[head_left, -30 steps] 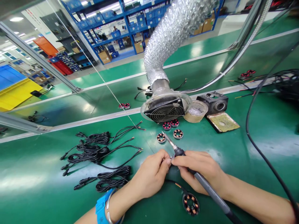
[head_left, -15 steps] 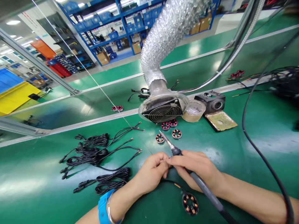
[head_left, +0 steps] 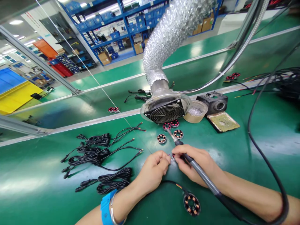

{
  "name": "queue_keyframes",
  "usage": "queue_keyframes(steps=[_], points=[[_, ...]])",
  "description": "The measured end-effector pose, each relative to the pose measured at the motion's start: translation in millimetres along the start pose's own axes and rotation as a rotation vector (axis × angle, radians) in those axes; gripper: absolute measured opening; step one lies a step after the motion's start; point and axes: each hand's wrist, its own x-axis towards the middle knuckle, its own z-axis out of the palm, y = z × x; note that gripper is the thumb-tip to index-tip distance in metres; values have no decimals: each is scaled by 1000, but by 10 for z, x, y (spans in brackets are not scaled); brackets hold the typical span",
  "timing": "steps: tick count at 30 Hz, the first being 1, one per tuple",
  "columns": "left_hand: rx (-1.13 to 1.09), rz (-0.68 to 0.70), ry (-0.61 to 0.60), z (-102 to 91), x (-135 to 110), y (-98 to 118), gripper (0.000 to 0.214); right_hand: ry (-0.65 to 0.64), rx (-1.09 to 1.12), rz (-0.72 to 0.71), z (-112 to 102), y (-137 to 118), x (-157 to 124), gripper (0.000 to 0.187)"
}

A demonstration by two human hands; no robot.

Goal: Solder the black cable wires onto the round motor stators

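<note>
My left hand (head_left: 153,167) is closed in a pinch on a thin wire (head_left: 169,155), whose tip just shows at the fingertips. My right hand (head_left: 199,162) grips a soldering iron (head_left: 199,170), its metal tip pointing up and away. The same hand's thumb and fingers also hold a small motor stator (head_left: 173,157), mostly hidden by them. Below the hands lies another stator with copper coils (head_left: 191,203), joined to a black cable (head_left: 170,182) that passes under my left hand. Beyond the iron's tip are more stators, one copper-wound (head_left: 161,138) and one with red coils (head_left: 174,123).
Bundled black cables (head_left: 93,156) lie on the left of the green bench. A fume extractor (head_left: 165,111) on a silver duct hangs ahead. Behind it stand a tub of solder scraps (head_left: 195,111) and an iron holder with a sponge (head_left: 222,122). The iron's cord (head_left: 257,143) loops at right.
My right hand has drawn slightly right, away from my left, and a gap shows between them. The stator in its fingers has come into sight. The iron has shifted right.
</note>
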Motion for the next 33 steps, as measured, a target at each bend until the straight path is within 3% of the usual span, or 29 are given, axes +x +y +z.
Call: queue_keyframes(steps=[9,16,20,33], points=[[78,29,61,9,6,-38,28,-4,3,-95,-25,-7,7,35],[174,49,75,27,-11,-30,28,-27,-31,-51,-385,-154,-35,40],[181,48,76,26,-24,-40,29,-33,32,-33,-536,-238,-69,30],[193,43,72,30,-39,-29,29,-70,89,-43,-513,-273,-56,25]])
